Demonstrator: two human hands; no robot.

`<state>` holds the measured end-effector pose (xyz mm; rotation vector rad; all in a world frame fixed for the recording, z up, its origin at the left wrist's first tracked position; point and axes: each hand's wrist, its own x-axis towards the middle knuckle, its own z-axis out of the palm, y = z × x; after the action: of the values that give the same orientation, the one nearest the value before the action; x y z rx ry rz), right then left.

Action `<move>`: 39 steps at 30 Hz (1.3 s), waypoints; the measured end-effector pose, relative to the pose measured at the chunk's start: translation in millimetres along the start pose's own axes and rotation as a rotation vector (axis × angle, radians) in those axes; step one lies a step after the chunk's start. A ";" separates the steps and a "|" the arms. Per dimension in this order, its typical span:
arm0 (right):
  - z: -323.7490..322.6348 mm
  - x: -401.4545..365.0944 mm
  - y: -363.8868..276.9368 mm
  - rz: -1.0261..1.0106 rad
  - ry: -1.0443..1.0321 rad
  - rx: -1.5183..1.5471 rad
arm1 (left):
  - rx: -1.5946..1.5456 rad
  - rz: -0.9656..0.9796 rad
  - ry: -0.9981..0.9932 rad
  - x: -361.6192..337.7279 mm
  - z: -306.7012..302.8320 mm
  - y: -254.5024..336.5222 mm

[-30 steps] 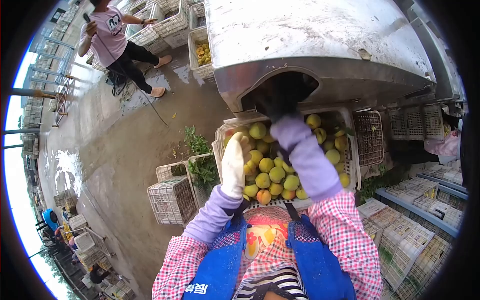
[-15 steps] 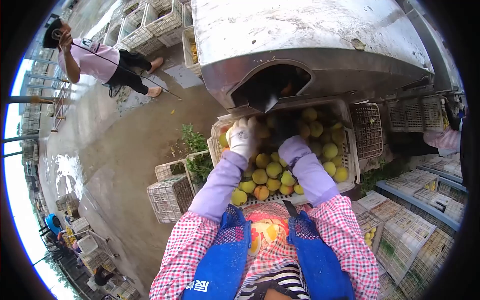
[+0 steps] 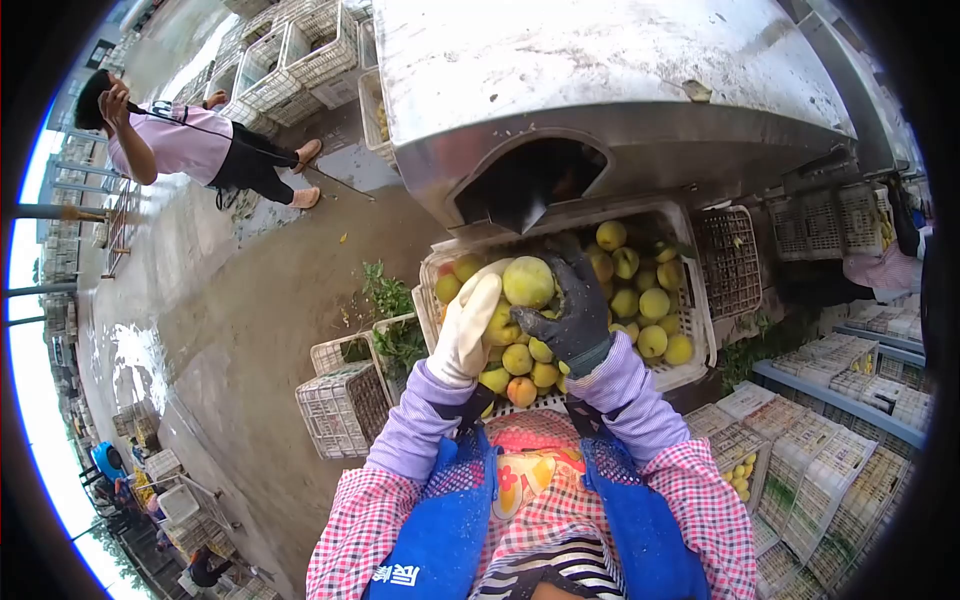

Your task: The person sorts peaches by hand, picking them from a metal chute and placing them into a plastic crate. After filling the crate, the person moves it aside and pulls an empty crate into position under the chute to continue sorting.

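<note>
Over a white plastic crate (image 3: pixel 702 300) of yellow-green peaches, my two gloved hands are cupped close together. My left hand (image 3: pixel 468 325), in a white glove, curls around the near side of a large peach (image 3: pixel 528 282) and another peach (image 3: pixel 502 326) just below it. Against the right side of these fruits presses my right hand (image 3: pixel 575 308) in a dark glove, fingers bent around them. Whether more fruit is in the grip is hidden. Loose peaches (image 3: pixel 653 303) fill the crate's right part, and some with red blush (image 3: pixel 521 391) lie below my hands.
A metal machine (image 3: pixel 620 110) with a dark outlet (image 3: pixel 530 185) overhangs the crate's far side. Stacked crates (image 3: pixel 345 408) stand on the wet floor at left, and more crates (image 3: pixel 800 450) at right. A person in a pink shirt (image 3: pixel 180 140) stands at upper left.
My hands have drawn back toward my body from the crate's far side and come together, now with peaches raised between them. The person at left has shifted slightly.
</note>
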<state>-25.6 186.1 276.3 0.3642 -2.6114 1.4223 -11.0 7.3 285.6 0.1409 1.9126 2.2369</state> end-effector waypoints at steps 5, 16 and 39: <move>29.9 63.3 27.1 -0.343 0.370 -0.384 | -0.779 -0.289 0.240 -13.3 -18.0 -17.7; 19.9 48.4 -0.8 -0.299 0.303 -0.158 | -1.071 -0.223 0.252 -3.0 -9.2 -34.5; 12.6 -63.6 156.3 -0.168 -0.822 -0.762 | 1.704 -0.058 -0.512 -30.5 -12.6 -144.1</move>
<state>-8.5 266.1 128.2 1.1881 -3.3279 0.1184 28.7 9.8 143.1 0.7169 2.6655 -0.0507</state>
